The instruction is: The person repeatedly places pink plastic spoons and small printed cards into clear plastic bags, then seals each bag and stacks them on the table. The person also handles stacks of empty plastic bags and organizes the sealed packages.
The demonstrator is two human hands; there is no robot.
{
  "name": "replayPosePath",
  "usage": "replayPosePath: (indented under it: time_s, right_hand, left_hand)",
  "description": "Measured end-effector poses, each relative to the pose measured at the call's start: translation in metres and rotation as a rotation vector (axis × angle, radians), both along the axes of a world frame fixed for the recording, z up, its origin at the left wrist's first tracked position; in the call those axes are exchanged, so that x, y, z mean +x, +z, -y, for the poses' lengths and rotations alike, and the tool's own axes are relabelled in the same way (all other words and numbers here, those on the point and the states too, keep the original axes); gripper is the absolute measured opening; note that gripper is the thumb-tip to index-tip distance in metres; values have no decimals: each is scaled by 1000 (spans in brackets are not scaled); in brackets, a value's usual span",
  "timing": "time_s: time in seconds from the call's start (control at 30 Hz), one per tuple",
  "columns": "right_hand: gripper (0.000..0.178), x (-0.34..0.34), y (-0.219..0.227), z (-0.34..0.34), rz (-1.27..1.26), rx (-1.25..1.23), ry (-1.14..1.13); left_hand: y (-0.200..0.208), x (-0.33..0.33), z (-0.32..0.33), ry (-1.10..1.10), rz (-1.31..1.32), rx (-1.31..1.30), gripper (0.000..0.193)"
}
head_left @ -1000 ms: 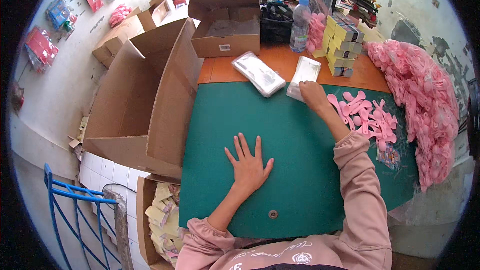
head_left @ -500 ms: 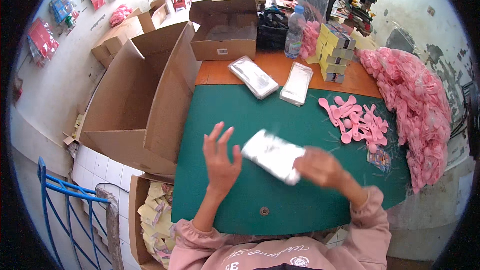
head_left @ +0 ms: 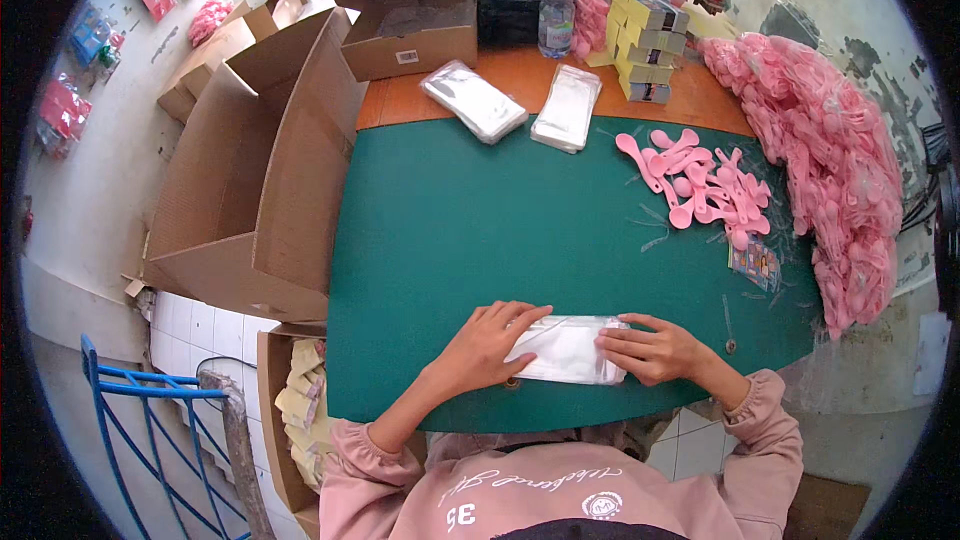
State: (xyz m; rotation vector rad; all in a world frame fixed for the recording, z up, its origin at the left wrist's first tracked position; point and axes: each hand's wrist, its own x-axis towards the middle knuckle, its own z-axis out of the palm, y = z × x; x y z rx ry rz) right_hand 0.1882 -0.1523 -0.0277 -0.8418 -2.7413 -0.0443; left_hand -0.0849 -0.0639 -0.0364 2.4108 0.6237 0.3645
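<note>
A flat stack of clear plastic bags (head_left: 572, 352), white in the middle, lies on the green tabletop (head_left: 450, 230) near its front edge. My left hand (head_left: 488, 344) is closed round the stack's left end, thumb along the near side. At the other end my right hand (head_left: 655, 348) grips it with the fingers laid over the top. Two similar stacks, a left one (head_left: 474, 102) and a right one (head_left: 566, 108), lie at the table's far side. To the right is a loose pile of pink plastic spoons (head_left: 705, 185), with a small printed card (head_left: 755, 265) beside it.
A heap of bagged pink spoons (head_left: 810, 160) runs along the right edge. Piled yellow-edged cards (head_left: 645, 45) and a water bottle (head_left: 557, 10) stand at the back. Open cardboard boxes, including a large one (head_left: 300, 170), flank the left side. A blue metal frame (head_left: 150, 385) is lower left.
The bag stack has come nearer to me and now lies level on the table. My left hand, raised and spread before, has taken its left end. The view has tilted downward.
</note>
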Motion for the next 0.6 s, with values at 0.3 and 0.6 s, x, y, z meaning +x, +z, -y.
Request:
replayPosePath:
  time_s: [0.3,0.6]
  right_hand:
    - [23,-7,34,-93,-356,42,-389]
    - [33,20,-13,-260,-297,-101,-601]
  left_hand:
    - [10,-31,-53,54,345,-385,44]
    - [-50,-41,-107,709,519,-189,28]
